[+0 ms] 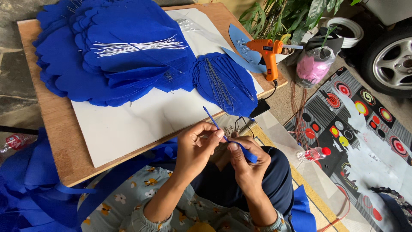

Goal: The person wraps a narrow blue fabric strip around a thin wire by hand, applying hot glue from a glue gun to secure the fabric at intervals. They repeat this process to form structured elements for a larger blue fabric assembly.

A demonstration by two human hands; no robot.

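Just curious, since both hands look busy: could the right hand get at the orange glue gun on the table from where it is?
Probably yes. The orange plastic glue gun lies uncovered at the wooden table's far right edge, with nothing between. But the right hand is occupied, pinching a thin blue wrapped wire together with the left hand.

Bare white board [141,120] lies open just nearer than the blue petal piles [116,51]; beside them, right, the orange glue gun [268,53] blocks the desk [51,116] corner.
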